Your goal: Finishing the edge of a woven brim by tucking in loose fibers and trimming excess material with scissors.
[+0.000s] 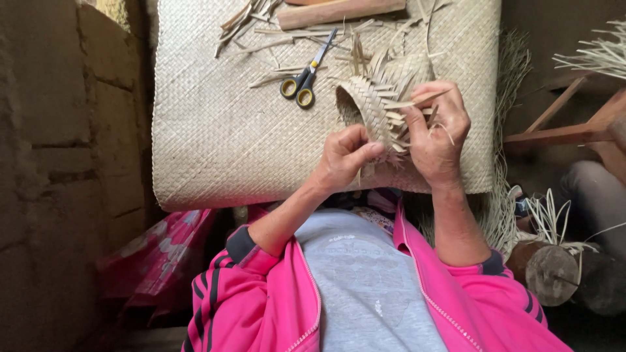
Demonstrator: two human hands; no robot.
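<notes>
A person in a pink jacket [261, 293] sits with a big woven mat [215, 130] laid out in front. Both hands work on a small woven basket [375, 98] made of dry leaf strips. The basket is over the right part of the mat, near the person, with its open mouth facing left. Loose strip ends stick out of it.

The left hand [344, 156] pinches the near edge of the basket between thumb and fingers. The right hand [437, 133] grips the right side of the basket, and a strip [417, 101] lies across its fingers.

Scissors [306, 75] with yellow and black handles lie on the mat, just left of the basket and farther away. Loose strips [261, 32] and a wooden stick [339, 12] lie at the far end of the mat. A log [551, 274] lies on the near right.
</notes>
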